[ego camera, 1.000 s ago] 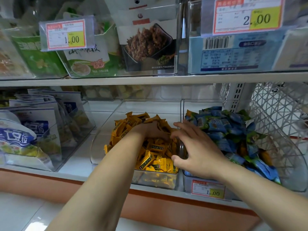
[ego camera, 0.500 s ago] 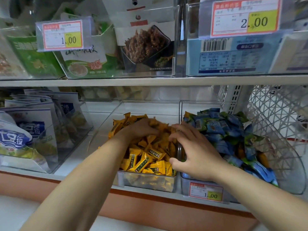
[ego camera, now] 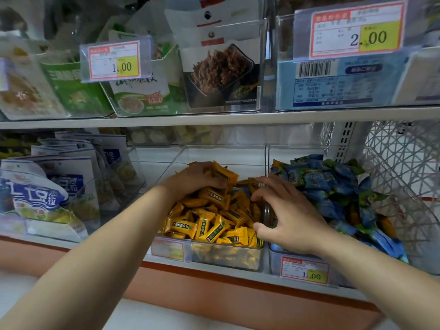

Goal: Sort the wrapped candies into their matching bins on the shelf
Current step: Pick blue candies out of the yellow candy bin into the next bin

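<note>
My left hand (ego camera: 197, 179) clutches candies (ego camera: 214, 222) at the far end of the left bin (ego camera: 226, 258); my right hand (ego camera: 290, 217) reaches over the wall shared with the right bin (ego camera: 275, 258). A mesh basket (ego camera: 404, 177) stands right, packets (ego camera: 59, 186) left.

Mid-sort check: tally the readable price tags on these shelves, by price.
1.00 tags: 2 (upper-left tag, lower-right tag)
2.00 tag: 1
Total: 3
The lower-middle label is too blurred to read.
</note>
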A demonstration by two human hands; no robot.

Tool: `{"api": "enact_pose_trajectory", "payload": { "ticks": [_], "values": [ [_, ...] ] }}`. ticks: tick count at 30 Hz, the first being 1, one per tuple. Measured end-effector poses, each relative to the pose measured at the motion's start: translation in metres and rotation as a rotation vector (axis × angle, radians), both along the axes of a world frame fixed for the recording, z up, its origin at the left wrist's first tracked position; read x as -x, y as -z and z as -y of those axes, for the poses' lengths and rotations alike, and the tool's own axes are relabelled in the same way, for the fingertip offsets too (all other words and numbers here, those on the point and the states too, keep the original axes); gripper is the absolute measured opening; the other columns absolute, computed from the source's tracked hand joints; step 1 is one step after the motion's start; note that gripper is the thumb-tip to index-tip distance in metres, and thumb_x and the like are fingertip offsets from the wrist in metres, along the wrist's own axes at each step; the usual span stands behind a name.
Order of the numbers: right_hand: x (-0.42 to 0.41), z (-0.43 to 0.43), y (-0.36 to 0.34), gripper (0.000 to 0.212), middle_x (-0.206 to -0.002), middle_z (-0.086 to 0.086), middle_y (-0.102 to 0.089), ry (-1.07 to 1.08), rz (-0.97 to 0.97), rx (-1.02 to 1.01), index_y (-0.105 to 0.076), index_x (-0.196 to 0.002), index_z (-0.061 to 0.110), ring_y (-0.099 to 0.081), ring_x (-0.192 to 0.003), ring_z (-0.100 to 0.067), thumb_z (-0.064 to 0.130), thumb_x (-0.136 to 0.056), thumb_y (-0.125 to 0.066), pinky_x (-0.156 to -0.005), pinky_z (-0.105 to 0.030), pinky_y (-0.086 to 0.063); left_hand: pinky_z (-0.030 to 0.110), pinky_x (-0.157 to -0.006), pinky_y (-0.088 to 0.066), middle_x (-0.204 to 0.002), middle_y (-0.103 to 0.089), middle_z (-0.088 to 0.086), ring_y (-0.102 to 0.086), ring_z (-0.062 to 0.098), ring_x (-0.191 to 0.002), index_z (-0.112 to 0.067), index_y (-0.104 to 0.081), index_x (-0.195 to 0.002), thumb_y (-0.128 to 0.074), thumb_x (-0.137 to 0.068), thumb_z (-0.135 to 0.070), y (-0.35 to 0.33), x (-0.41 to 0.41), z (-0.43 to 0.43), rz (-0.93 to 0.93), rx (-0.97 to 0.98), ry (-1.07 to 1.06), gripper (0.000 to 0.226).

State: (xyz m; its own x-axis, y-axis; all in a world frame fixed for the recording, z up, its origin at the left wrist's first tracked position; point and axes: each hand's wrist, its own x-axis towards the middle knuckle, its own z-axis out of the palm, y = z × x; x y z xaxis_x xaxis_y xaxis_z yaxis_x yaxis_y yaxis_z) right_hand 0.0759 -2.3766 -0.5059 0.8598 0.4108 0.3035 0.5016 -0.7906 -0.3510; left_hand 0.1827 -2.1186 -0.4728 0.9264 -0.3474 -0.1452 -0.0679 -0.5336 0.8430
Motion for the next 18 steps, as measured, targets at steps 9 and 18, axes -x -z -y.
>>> {"api": "enact_pose_trajectory", "payload": {
  "ticks": [9,18],
  "values": [
    [-0.001,0.001,-0.003,0.071,-0.155,0.021,-0.015,0.013,-0.049,0.023,-0.039,-0.135,0.045,-0.004,-0.147,-0.006,0.076,-0.071,-0.047,-0.118,-0.040,-0.024,0.019,-0.082,-0.055,-0.124,-0.062,-0.008,-0.068,0.004,-0.100,-0.036,-0.051,-0.133,-0.085,-0.075,-0.008,-0.006,0.013,-0.007,0.175,-0.013,-0.029,0.073],
    [0.006,-0.013,-0.034,0.068,-0.145,0.005,-0.050,0.121,0.095,-0.163,-0.035,-0.150,0.029,-0.042,-0.135,-0.014,0.057,-0.090,-0.051,-0.112,-0.035,-0.035,0.019,-0.076,-0.056,-0.106,-0.075,-0.014,-0.073,0.009,-0.096,-0.025,-0.069,-0.115,-0.085,-0.073,-0.006,-0.029,0.056,0.015,0.361,0.286,-0.083,0.049]
  ]
}}
